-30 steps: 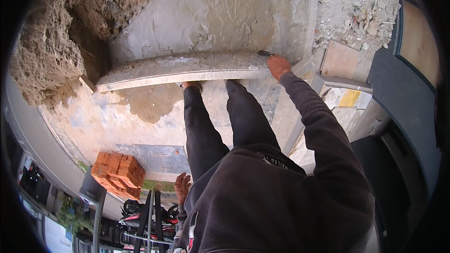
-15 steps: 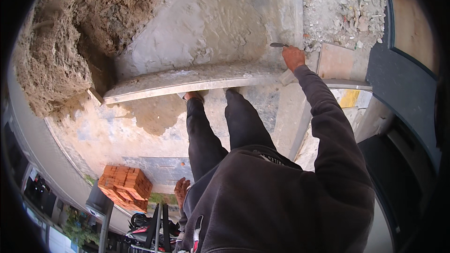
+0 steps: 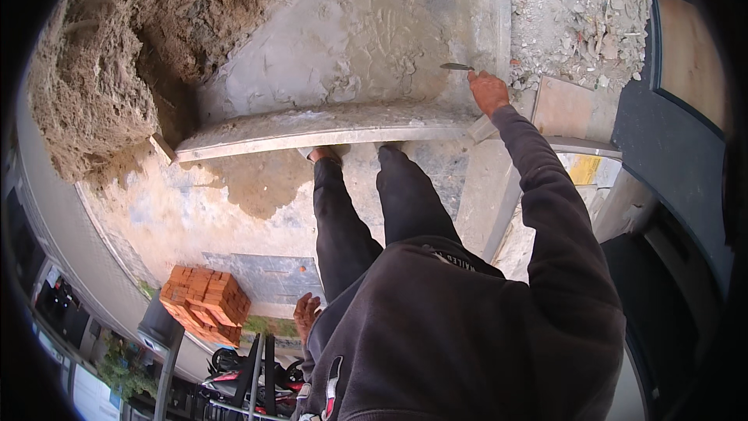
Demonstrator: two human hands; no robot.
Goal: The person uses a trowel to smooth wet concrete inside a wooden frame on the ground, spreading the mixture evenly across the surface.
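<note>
My right hand [image 3: 489,92] is closed round the handle of a small trowel [image 3: 455,66], whose dark blade points left. The blade is over the right part of a bed of wet grey mortar [image 3: 304,47], just above or touching it; I cannot tell which. A long board [image 3: 335,139] edges the near side of the mortar, below my right hand. At the side of my thigh hangs my left hand [image 3: 306,316], partly hidden by my clothes. Its fingers are loosely bent and apart, with nothing seen in them.
Heaped sand [image 3: 89,101] rises at the far left. Rubble [image 3: 580,15] and a flat tile [image 3: 562,107] lie to the right. My feet stand close behind the board. A stack of orange bricks [image 3: 204,302] and a parked motorcycle [image 3: 234,378] are at the lower left.
The trowel has shifted a little left and farther away, and its blade shows thinner. My left hand has spread its fingers slightly and still hangs at my side.
</note>
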